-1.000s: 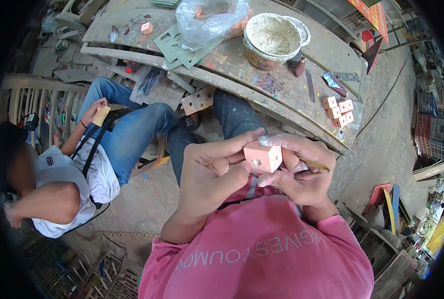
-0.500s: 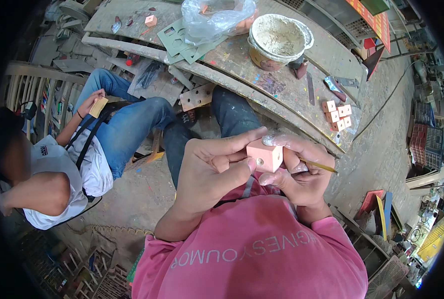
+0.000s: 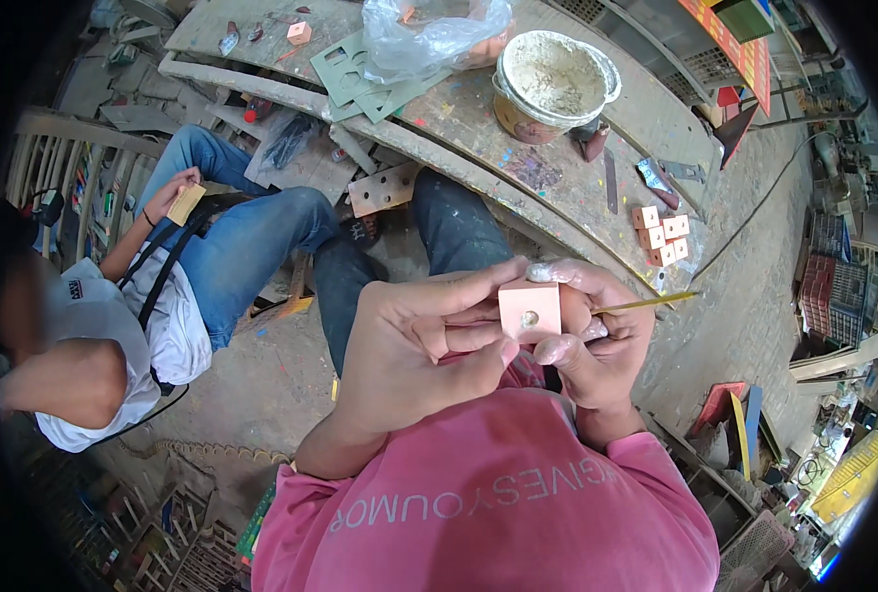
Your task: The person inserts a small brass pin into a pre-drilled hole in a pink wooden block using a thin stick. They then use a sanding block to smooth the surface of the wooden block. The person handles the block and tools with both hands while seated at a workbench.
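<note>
A small salmon-pink cube [image 3: 544, 328] with a whitish-lined hole in its face is held between both hands, above my lap. My left hand [image 3: 414, 340] is closed on its left side, thumb at the lower corner and index finger at the top. My right hand [image 3: 612, 345] grips its right side, with white paste smeared on the thumb and fingertips. A thin yellowish stick [image 3: 656, 300] pokes out to the right from between the right-hand fingers; its inner end is hidden.
Ahead, a paint-stained workbench [image 3: 439, 123] bears a bucket [image 3: 528, 111] of white paste, a clear plastic bag [image 3: 424, 49], green cut-out sheets [image 3: 335, 79], and a small stack of pink cubes [image 3: 648, 239]. At left sits another person [image 3: 232, 266] holding a yellowish piece.
The cube has turned, so its holed face shows more squarely. The yellowish stick now points slightly upward and sticks out farther right. Both hands remain on the cube.
</note>
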### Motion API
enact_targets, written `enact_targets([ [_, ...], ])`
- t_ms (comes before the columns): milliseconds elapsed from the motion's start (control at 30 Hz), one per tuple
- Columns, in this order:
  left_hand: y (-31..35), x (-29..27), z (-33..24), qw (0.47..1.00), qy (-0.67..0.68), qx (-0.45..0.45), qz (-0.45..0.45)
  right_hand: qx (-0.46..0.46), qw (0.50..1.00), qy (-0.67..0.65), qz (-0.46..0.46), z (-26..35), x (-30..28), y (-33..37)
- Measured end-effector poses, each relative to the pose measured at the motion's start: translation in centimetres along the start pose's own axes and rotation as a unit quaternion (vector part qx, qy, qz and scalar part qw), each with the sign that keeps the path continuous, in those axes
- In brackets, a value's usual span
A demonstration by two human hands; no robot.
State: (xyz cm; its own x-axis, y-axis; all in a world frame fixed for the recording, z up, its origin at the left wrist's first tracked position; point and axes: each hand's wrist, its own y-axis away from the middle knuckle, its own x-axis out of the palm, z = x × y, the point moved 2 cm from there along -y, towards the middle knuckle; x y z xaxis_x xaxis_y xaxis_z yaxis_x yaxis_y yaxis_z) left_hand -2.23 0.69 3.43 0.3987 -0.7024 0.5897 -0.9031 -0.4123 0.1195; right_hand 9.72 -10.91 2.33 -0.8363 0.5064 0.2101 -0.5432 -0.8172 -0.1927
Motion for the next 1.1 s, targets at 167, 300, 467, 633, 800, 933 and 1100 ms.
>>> enact_targets([
  [167,0.1,0.1,0.0,0.998,-0.039,0.040,-0.002,0.010,1.000,-0.005,-0.012,-0.1,0.2,0.0],
  [300,0.1,0.0,0.0,0.999,-0.019,0.030,0.000,0.018,0.995,-0.082,-0.055,0.2,0.6,-0.3],
  [467,0.3,-0.1,0.0,0.993,-0.030,0.108,-0.045,-0.128,0.988,0.044,-0.077,0.7,-0.5,-0.6],
  [633,0.7,0.0,-0.2,0.985,-0.059,0.153,-0.051,-0.138,0.988,0.064,-0.035,2.9,0.1,0.8],
  [800,0.9,0.2,-0.3,0.982,-0.072,0.165,-0.055,-0.237,0.965,0.112,-0.030,2.5,1.2,0.4],
  [933,1.1,0.2,-0.5,0.974,-0.115,0.182,-0.069,-0.314,0.937,0.152,-0.020,2.4,1.1,0.4],
  [1100,1.0,0.2,-0.3,0.961,-0.152,0.207,-0.103,-0.333,0.916,0.223,-0.010,2.7,1.2,0.4],
])
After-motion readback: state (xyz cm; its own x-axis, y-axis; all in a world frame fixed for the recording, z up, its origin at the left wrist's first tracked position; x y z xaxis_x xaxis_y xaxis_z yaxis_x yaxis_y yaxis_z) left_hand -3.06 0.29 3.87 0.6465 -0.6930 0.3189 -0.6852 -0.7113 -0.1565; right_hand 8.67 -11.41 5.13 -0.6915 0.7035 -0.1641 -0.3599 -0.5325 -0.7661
